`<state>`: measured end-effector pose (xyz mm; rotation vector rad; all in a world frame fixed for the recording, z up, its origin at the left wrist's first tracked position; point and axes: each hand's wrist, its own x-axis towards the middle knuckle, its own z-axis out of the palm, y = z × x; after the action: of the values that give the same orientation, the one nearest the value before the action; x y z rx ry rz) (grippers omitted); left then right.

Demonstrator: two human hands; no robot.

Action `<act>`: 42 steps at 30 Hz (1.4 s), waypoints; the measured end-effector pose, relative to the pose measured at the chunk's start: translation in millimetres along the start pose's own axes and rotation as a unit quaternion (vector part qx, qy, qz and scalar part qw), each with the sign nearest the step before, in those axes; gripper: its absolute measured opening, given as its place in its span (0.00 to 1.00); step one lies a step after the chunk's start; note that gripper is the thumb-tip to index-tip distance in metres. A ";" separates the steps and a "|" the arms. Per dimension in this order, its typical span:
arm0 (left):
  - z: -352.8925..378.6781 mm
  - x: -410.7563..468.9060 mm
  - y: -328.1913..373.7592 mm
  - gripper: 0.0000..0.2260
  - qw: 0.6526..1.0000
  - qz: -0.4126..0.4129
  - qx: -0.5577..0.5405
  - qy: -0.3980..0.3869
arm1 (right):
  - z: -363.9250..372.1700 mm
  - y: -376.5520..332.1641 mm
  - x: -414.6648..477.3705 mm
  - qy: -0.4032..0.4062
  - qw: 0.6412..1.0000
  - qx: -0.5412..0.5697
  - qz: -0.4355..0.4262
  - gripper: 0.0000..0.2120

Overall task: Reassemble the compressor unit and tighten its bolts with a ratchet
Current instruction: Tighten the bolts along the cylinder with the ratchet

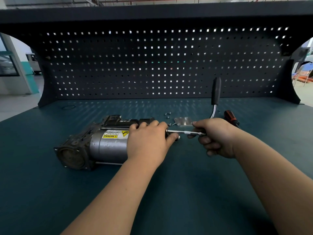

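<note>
Where the head view looks down on the dark green workbench, the compressor unit lies on its side at centre left of the frame, its round end cap toward the lower left and a yellow warning label facing up; the left hand comes in from the bottom and clasps the unit's right end, fingers curved over the top and thumb down by the end face; the right hand, just right of centre, is curled round the head of the ratchet, whose black handle stands up toward the pegboard; a slim chrome extension bar runs level from that fist leftward to the compressor's end, where its tip disappears beside the left hand's knuckles, so what it seats on cannot be told; behind the bar, a small square metal plate lies flat on the bench, apart from the unit; a few loose bolts are scattered just left of and behind the plate; a screwdriver with an orange and black handle lies behind the right hand, partly hidden by it; a thin dark ring lies alone at upper left, near the foot of the pegboard.
</note>
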<state>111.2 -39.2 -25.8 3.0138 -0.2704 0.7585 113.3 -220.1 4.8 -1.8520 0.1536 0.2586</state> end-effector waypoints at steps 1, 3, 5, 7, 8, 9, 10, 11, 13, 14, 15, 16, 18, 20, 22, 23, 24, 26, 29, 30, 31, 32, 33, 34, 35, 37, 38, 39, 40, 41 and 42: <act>-0.1 0.4 0.0 0.22 1.000 0.000 0.002 -0.001 | 0.1 0.0 0.1 -0.006 1.000 0.006 0.003 0.21; -0.2 1.4 0.1 0.22 1.000 -0.001 0.006 -0.004 | 0.0 0.3 0.7 -0.003 1.000 0.012 -0.005 0.20; -0.2 1.9 0.0 0.22 1.000 -0.001 0.006 -0.005 | 0.0 1.0 2.0 0.016 0.999 0.007 -0.034 0.19; -0.1 2.5 -0.1 0.22 1.000 -0.003 0.002 -0.008 | -0.7 2.5 3.0 0.043 0.995 -0.025 -0.084 0.18; -0.1 2.8 0.0 0.22 1.000 -0.005 0.000 -0.008 | -1.3 3.4 3.3 0.059 0.990 -0.051 -0.116 0.19; 0.0 3.3 0.1 0.21 1.000 -0.007 -0.001 -0.008 | -2.3 4.6 3.6 0.078 0.982 -0.080 -0.151 0.20; 0.1 3.7 0.3 0.21 1.000 -0.009 -0.001 -0.009 | -3.2 5.6 3.0 0.098 0.971 -0.109 -0.188 0.20; 0.1 4.1 0.4 0.21 1.000 -0.010 -0.001 -0.009 | -3.6 7.4 1.2 0.121 0.954 -0.145 -0.234 0.19; 0.1 4.6 0.9 0.22 1.000 -0.013 -0.004 -0.005 | -5.9 12.0 -2.5 0.182 0.878 -0.251 -0.365 0.13; 0.0 4.7 1.0 0.22 1.000 -0.014 -0.008 -0.001 | -6.6 14.0 -4.4 0.207 0.827 -0.302 -0.426 0.10; -0.1 4.5 0.9 0.21 1.000 -0.016 -0.012 0.001 | -6.4 15.4 -5.4 0.219 0.787 -0.332 -0.471 0.09; 0.0 4.3 0.7 0.21 1.000 -0.016 -0.013 0.002 | -6.3 16.4 -5.6 0.224 0.767 -0.344 -0.494 0.08; 0.3 3.3 0.5 0.21 1.000 -0.017 -0.011 0.005 | -7.2 17.0 -5.1 0.226 0.759 -0.344 -0.504 0.07; 0.6 2.4 0.8 0.20 1.000 -0.017 -0.013 0.010 | -6.8 17.3 -4.4 0.229 0.762 -0.336 -0.504 0.07; 1.3 1.4 0.5 0.20 0.999 -0.016 -0.022 0.017 | -5.9 17.6 -3.1 0.224 0.774 -0.320 -0.499 0.08; 1.5 0.8 0.2 0.19 0.999 -0.015 -0.029 0.020 | -4.4 18.1 -1.8 0.221 0.785 -0.311 -0.488 0.10; 1.5 0.0 -0.2 0.19 0.999 -0.016 -0.037 0.023 | -2.9 18.7 -0.3 0.218 0.804 -0.298 -0.466 0.13; 1.2 -0.8 -0.4 0.18 0.998 -0.017 -0.045 0.026 | -0.9 17.8 3.0 0.211 0.859 -0.259 -0.388 0.18; 0.9 -0.7 0.5 0.18 0.999 -0.017 -0.037 0.019 | 0.0 12.4 5.9 0.195 0.912 -0.219 -0.285 0.19; 0.7 -0.4 0.8 0.18 0.999 -0.017 -0.035 0.015 | 0.0 9.3 6.2 0.181 0.930 -0.192 -0.256 0.19; 0.5 0.0 0.9 0.19 0.999 -0.017 -0.031 0.009 | -0.1 6.3 5.9 0.156 0.953 -0.147 -0.215 0.19; 0.3 0.3 1.0 0.19 1.000 -0.016 -0.026 0.004 | 0.1 3.8 4.7 0.122 0.974 -0.095 -0.163 0.18; 0.2 0.4 1.0 0.19 1.000 -0.014 -0.019 0.000 | 0.7 1.7 2.2 0.083 0.990 -0.050 -0.107 0.17; 0.1 0.6 1.2 0.19 1.000 -0.013 -0.012 -0.003 | 1.5 0.3 -0.6 0.048 0.997 -0.020 -0.061 0.18; 0.0 0.6 1.1 0.20 1.000 -0.012 -0.008 -0.006 | 2.0 -0.3 -2.4 0.025 0.999 -0.005 -0.033 0.18; -0.5 0.9 1.1 0.20 1.000 -0.012 -0.004 -0.009 | 1.9 -0.8 -3.1 0.007 1.000 0.009 -0.017 0.19; -0.7 0.9 1.2 0.20 1.000 -0.013 -0.004 -0.009 | 1.5 -1.1 -3.1 0.005 1.000 0.012 -0.019 0.19; -0.8 0.8 1.2 0.20 1.000 -0.014 -0.005 -0.009 | 1.1 -1.3 -3.0 0.006 1.000 0.012 -0.025 0.18; -0.8 0.9 1.1 0.20 1.000 -0.014 -0.006 -0.008 | 0.9 -1.3 -2.6 0.009 0.999 0.013 -0.032 0.17; -0.5 1.0 1.0 0.20 1.000 -0.014 -0.006 -0.008 | 0.9 -1.0 -2.2 0.012 0.999 0.011 -0.041 0.15; -0.4 1.3 1.0 0.20 1.000 -0.014 -0.005 -0.008 | 1.1 -0.1 -1.4 0.019 0.998 0.006 -0.055 0.15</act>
<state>111.9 -40.3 -24.9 3.0083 -0.2308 0.7281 111.9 -219.0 5.0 -1.8481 0.0789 0.1450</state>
